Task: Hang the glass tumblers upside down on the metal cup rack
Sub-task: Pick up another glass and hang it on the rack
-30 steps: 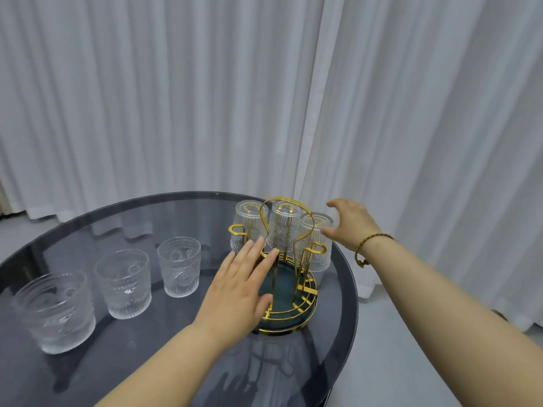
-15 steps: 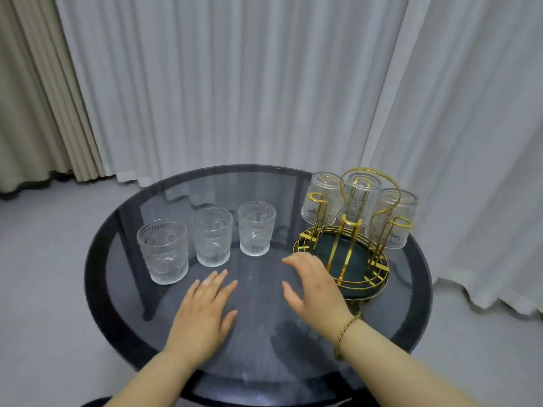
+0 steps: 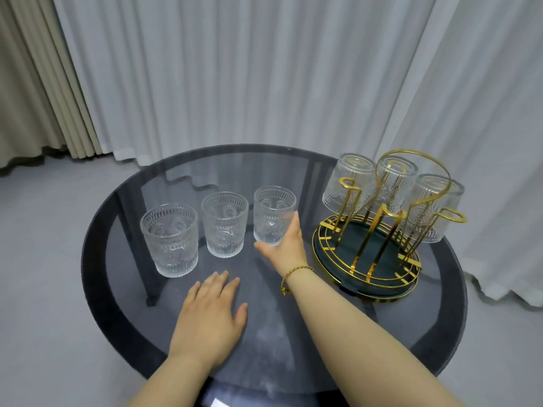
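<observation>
Three ribbed glass tumblers stand upright in a row on the round table: left tumbler (image 3: 169, 239), middle tumbler (image 3: 224, 224), right tumbler (image 3: 273, 214). My right hand (image 3: 286, 245) is wrapped around the lower right side of the right tumbler, thumb under its base edge. The gold metal cup rack (image 3: 367, 254) with a dark green tray stands at the table's right; three tumblers hang upside down on its far pegs, one being (image 3: 349, 183). Near pegs are bare. My left hand (image 3: 210, 315) lies flat on the glass, fingers apart, holding nothing.
The dark glass table top (image 3: 293, 333) has a black rim; its near and right edges are close to the rack. White curtains (image 3: 264, 69) hang behind, beige ones at far left. Grey floor surrounds the table.
Both hands left the rack. My right hand moved forward from the table middle and closed around the right tumbler. My left hand stayed flat on the table. The view shifted left.
</observation>
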Tool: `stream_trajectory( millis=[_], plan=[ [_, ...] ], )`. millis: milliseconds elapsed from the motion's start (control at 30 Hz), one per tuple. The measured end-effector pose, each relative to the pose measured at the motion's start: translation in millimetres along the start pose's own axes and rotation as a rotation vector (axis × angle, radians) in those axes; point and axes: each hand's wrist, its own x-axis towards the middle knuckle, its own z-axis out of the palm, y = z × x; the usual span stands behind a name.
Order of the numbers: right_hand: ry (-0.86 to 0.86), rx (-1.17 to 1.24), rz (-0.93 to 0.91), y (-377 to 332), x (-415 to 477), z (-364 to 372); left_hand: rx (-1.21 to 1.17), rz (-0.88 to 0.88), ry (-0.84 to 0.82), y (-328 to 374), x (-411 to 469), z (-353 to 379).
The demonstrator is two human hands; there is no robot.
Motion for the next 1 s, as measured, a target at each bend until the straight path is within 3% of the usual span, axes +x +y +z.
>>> stream_trajectory(
  millis=[233,567,1000],
  plan=[
    [0.091,0.000,0.083,-1,19,9,0.000,0.009,-0.005,-2,-1,1],
    [0.127,0.023,0.061,2,19,8,0.007,0.005,-0.003,0,-1,-2],
    [0.002,0.265,-0.144,-15,-43,-40,-0.005,0.001,-0.034,0,0,-4]
  ],
)
